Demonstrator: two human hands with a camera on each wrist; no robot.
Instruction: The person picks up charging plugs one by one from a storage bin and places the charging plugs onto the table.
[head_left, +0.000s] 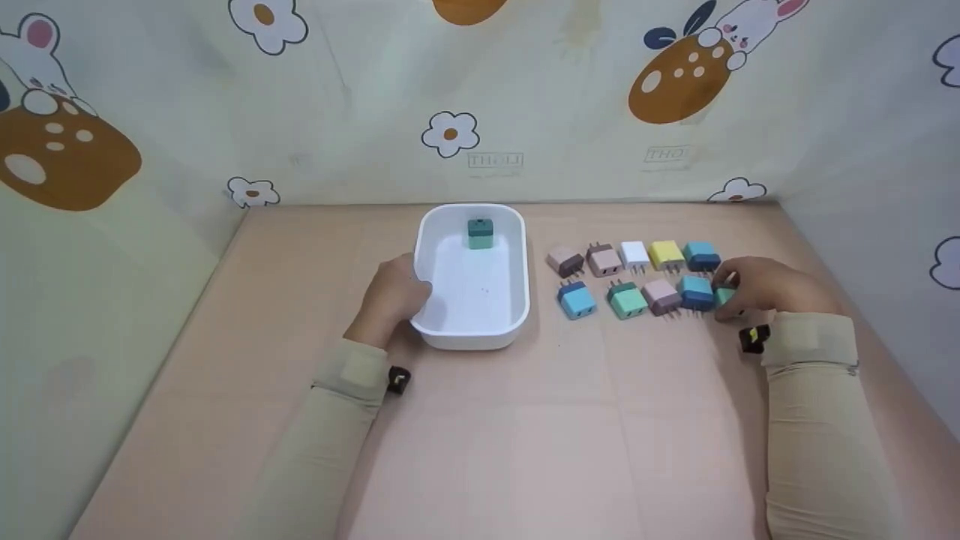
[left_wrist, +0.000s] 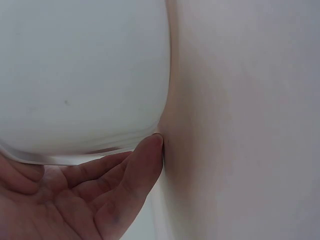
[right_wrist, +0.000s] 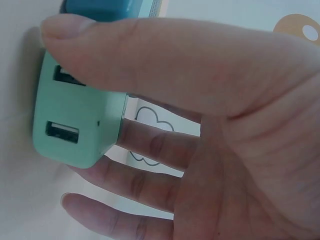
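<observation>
My left hand [head_left: 394,292] grips the left wall of a white plastic tub [head_left: 472,341], the thumb over its rim. In the left wrist view, fingers [left_wrist: 145,160] rest against the tub's outer side. One two-tone green USB charger [head_left: 481,234] lies inside at the far end. At the right end of the charger group, my right hand [head_left: 772,285] pinches a mint-green USB charger [right_wrist: 85,130] between thumb and fingers. Its two USB ports face the right wrist camera, one partly covered by the thumb. Beside it is a blue charger [head_left: 696,292].
Several two-tone chargers stand in two rows right of the tub, including a yellow one [head_left: 667,255], a white one [head_left: 634,256], a mauve one [head_left: 661,297] and another green one [head_left: 627,300]. A patterned cloth wall [head_left: 360,112] rises behind the table [head_left: 525,450].
</observation>
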